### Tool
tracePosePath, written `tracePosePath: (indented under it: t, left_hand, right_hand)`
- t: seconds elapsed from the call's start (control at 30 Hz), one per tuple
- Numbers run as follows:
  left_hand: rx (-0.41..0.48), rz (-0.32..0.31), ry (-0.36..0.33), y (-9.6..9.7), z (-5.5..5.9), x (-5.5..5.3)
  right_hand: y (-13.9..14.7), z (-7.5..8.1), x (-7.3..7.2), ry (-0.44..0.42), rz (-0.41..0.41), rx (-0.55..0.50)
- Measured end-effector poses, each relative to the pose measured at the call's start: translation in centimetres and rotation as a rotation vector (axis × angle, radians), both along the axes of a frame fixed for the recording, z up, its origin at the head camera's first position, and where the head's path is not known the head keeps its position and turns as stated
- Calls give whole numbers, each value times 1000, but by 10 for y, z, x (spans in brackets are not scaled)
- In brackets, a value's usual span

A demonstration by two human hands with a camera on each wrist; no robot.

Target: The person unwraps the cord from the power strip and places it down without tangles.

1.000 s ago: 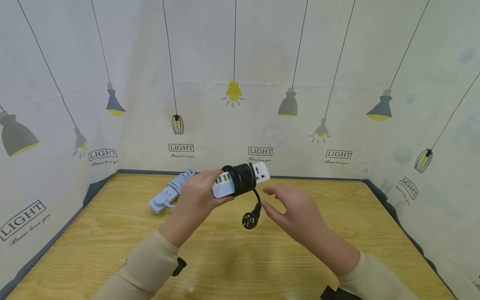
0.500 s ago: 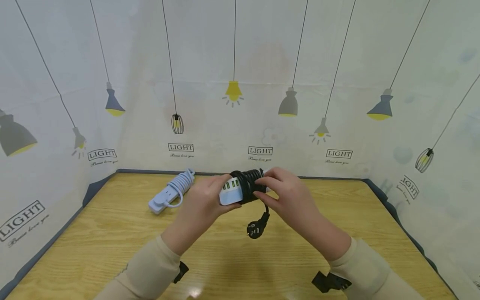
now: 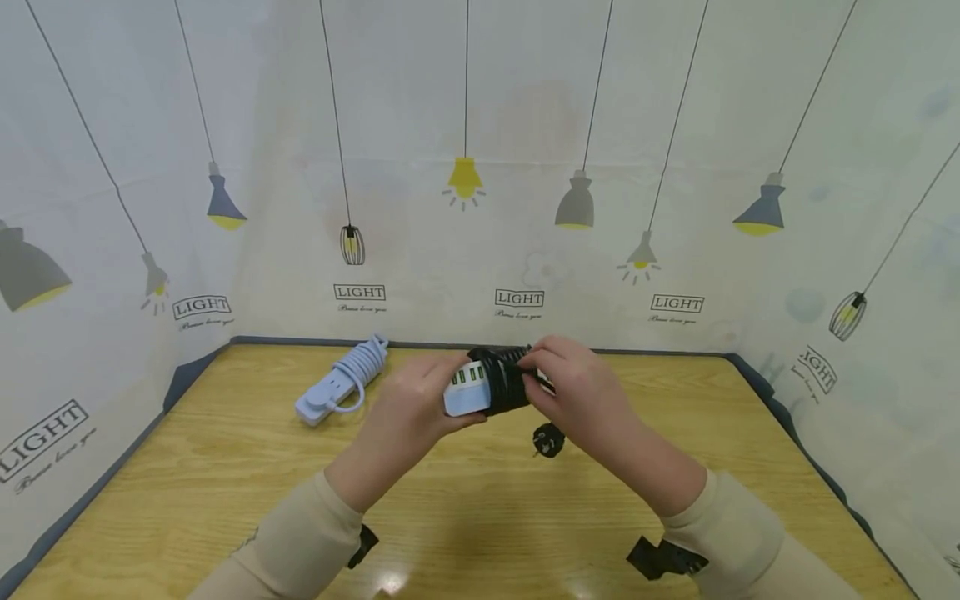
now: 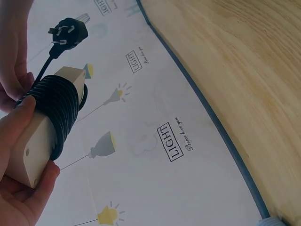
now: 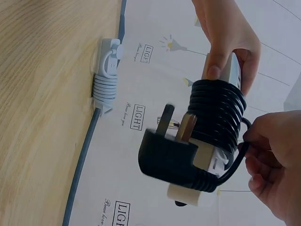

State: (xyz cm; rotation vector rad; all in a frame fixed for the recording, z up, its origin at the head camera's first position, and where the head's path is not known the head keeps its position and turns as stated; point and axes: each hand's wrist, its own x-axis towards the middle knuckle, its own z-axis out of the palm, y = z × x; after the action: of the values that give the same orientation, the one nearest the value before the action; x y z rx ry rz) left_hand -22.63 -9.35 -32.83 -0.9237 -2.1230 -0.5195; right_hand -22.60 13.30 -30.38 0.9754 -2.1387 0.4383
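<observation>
My left hand (image 3: 416, 396) grips one end of a white power strip (image 3: 467, 401), thumb on one side and fingers on the other. Around the strip's middle winds a black cord (image 4: 56, 106) in tight coils. In the right wrist view my right hand (image 5: 277, 157) pinches the loose end of that cord beside the coils. Off this end hangs a black plug (image 5: 167, 157), its prongs showing; the head view has the plug (image 3: 548, 440) just below my right hand. The strip is held above the table, its far end mostly hidden by my right hand in the head view.
A second power strip (image 3: 322, 398), pale blue with its matching cord wound round it, lies at the table's back left. The wooden table (image 3: 480, 517) ends at a dark rear edge, with a lamp-printed cloth (image 3: 420, 100) behind and at both sides.
My right hand, earlier apart from the strip with fingers spread, has come in and pinches the cord's loose end. The plug has swung right and up. The strip has shifted slightly right.
</observation>
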Motion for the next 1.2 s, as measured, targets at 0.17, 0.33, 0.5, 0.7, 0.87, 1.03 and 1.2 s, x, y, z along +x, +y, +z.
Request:
tracePosePath:
  t: [0.17,0.33,0.5,0.7,0.87,1.03,1.2]
  left_hand:
    - [-6,-23,9,-1,-3,0]
    - [-38,-18,31,-3,-5,1]
    - [-49,-33,35,-5,-6,4]
    - [-67,-66,43,-8,-8,7]
    - [-81,-106,48,-10,-10,10]
    - [-101,-147,67,-10,-7,15]
    - [-112,-191,71,-9,-4,20]
  right_hand:
    - [3,-1,0,-47,-15,11]
    - [4,-2,-1,-69,-24,28]
    - [6,0,-1,-113,-35,34]
    - [10,4,-3,-127,6,45]
    - [15,6,-6,-178,50,44]
    - [16,6,-6,-284,23,19]
    - [14,6,-7,-351,-28,0]
